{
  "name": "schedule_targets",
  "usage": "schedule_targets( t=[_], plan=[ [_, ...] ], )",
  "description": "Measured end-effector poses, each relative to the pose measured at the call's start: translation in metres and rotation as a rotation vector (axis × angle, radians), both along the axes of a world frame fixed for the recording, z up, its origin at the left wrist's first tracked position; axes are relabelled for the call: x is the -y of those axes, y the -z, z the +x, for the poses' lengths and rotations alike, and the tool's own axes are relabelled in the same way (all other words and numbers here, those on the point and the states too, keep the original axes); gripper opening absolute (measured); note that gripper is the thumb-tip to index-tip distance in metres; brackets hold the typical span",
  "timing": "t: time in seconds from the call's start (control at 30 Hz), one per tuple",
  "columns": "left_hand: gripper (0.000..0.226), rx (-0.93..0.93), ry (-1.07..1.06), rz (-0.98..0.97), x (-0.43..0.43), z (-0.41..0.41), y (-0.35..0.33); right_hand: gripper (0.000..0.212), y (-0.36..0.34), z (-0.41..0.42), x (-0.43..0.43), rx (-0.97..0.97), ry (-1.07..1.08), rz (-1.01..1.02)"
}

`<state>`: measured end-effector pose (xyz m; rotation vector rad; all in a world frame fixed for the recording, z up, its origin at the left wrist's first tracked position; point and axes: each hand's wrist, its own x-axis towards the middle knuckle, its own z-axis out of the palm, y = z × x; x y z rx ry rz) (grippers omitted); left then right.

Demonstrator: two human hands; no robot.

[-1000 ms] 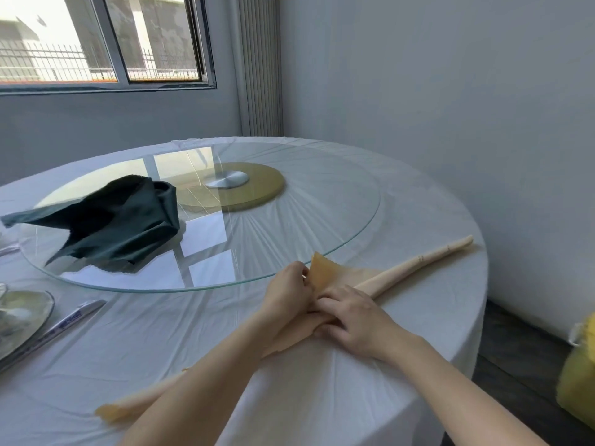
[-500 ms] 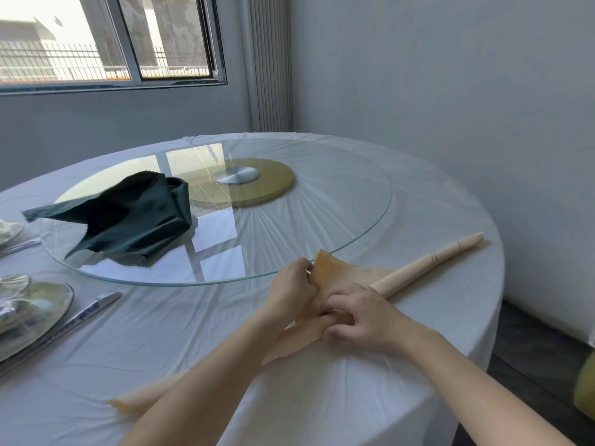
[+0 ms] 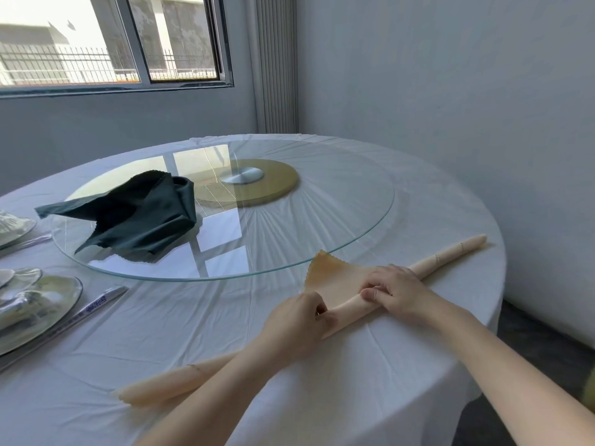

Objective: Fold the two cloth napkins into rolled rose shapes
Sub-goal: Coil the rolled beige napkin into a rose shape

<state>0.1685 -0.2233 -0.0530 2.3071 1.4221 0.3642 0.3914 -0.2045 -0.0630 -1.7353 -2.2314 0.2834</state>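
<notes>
A beige napkin (image 3: 335,278) lies on the white tablecloth, rolled into a long tube that runs from near left to far right, with a loose triangular corner pointing toward the glass. My left hand (image 3: 296,326) grips the roll near its middle, fingers curled over it. My right hand (image 3: 396,292) holds the roll just to the right, fingertips pinching the rolled edge. A dark green napkin (image 3: 138,217) sits crumpled on the glass turntable, apart from both hands.
The glass turntable (image 3: 322,249) with a gold hub (image 3: 267,185) covers the table's centre. Plates (image 3: 38,304) and wrapped chopsticks (image 3: 90,310) lie at the left. The table edge drops off at the right near a grey wall.
Both hands have drawn apart along the roll, the left toward me and the right farther right. More of the loose flap is rolled in. The view has shifted left.
</notes>
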Motion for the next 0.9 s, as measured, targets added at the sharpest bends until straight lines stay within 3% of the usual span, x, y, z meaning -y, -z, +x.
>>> schedule_targets(
  t=[0.07, 0.13, 0.23, 0.3, 0.53, 0.7, 0.9],
  plan=[
    [0.027, 0.012, 0.016, -0.025, 0.003, -0.002, -0.003, 0.034, -0.001, -0.001, 0.001, 0.013, -0.021, -0.039],
    [0.025, 0.006, 0.029, -0.043, 0.005, -0.002, -0.006, 0.011, -0.003, -0.001, 0.001, 0.009, -0.037, -0.065],
    [0.02, -0.018, 0.027, -0.051, 0.008, -0.001, -0.007, 0.026, -0.006, 0.003, 0.005, -0.027, -0.033, -0.142],
    [0.024, -0.023, 0.0, -0.043, 0.01, 0.0, -0.006, 0.022, -0.005, 0.001, 0.006, -0.048, -0.013, -0.16],
    [0.02, -0.026, -0.045, 0.093, 0.019, -0.002, 0.002, 0.011, 0.009, -0.004, 0.015, -0.046, 0.078, 0.14],
    [0.021, 0.1, 0.095, 0.175, 0.025, -0.031, 0.013, 0.038, 0.028, -0.001, 0.039, -0.026, 0.112, 0.397],
    [0.029, 0.091, 0.337, 0.195, 0.03, -0.079, 0.016, 0.045, 0.033, -0.002, 0.054, 0.11, 0.123, 0.34]
  ],
)
